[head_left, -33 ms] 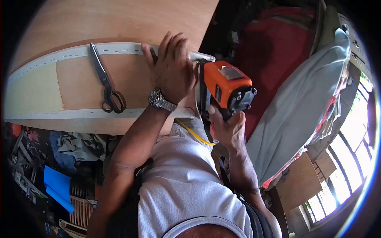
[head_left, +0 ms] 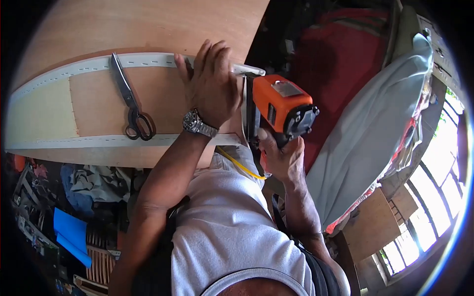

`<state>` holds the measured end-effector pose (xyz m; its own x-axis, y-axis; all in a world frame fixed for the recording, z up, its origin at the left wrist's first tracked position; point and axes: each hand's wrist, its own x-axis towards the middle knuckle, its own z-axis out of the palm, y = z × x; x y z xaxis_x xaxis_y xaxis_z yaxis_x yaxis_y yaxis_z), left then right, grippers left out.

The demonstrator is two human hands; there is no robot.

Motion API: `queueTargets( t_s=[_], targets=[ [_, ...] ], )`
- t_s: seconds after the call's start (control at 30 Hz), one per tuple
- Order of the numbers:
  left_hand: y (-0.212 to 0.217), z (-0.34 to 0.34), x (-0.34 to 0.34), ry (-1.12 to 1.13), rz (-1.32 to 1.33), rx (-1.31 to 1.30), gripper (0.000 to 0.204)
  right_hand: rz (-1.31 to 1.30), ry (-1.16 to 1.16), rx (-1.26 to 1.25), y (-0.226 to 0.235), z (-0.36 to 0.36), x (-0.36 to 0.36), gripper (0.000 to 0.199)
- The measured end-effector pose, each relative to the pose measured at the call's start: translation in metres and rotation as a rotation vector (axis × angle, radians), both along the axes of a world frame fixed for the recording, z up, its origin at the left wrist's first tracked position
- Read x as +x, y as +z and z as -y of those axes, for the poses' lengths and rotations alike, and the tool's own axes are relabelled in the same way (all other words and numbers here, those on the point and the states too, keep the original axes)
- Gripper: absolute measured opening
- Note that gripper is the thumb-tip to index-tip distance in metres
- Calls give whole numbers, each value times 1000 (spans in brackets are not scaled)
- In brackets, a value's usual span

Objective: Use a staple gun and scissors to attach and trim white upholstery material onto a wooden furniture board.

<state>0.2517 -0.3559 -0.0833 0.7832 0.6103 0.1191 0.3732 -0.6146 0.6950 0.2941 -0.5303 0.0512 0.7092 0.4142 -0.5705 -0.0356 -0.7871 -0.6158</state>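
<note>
- Holding the orange staple gun (head_left: 281, 101) tight, the right hand (head_left: 285, 159) is at the right end of the wooden board (head_left: 158, 101).
- The left hand (head_left: 212, 93) lies flat, fingers out, on the board and its far white strip (head_left: 148, 60).
- Black scissors (head_left: 131, 101) lie left of that hand, handles near, blades far.
- A yellow hose (head_left: 242, 165) hangs on the near side.

Brown wooden tabletop (head_left: 148, 22) bearing a curved, white-edged wooden panel (head_left: 98, 106), black-handled steel scissors (head_left: 129, 100) lying on the panel
</note>
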Motion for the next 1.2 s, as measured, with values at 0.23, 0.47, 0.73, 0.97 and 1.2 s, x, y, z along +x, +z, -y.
queueTargets(
  t_s=[0.23, 0.47, 0.73, 0.97, 1.2],
  targets=[
    [-7, -2, 0, 104, 282, -17, 30, -91, -51, 307, 45, 3, 70, 37],
    [43, -7, -88, 290, 433, -202, 22, 940, 979, 128, -50, -104, 166, 69],
    [94, 113, -199, 648, 73, -363, 27, 987, 932, 196, -127, -211, 140, 53],
    [95, 90, -264, 623, -37, -407, 24, 751, 333, 518, -139, -53, 151, 33],
    [97, -34, -214, 109, -33, -682, 44, 209, -172, -52, -134, 172, 33, 54]
  ],
)
